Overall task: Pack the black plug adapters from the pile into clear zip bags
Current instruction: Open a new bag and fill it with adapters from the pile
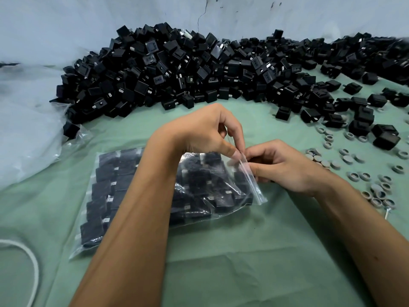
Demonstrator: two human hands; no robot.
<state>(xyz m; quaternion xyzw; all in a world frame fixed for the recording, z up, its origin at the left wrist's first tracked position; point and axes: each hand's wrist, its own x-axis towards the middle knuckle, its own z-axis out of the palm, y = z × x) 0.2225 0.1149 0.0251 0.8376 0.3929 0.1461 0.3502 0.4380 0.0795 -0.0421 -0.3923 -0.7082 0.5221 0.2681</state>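
A pale green cloth (221, 273) covers the surface. Along its far edge lies a long pile of black plug adapters (177, 67), spreading toward the far right corner. A filled clear zip bag (137, 196) lies mid-cloth. Grey rings (363, 176) scatter along the right edge, clear plastic sheeting (24, 134) the left, a white cord (33, 262) the near left corner.
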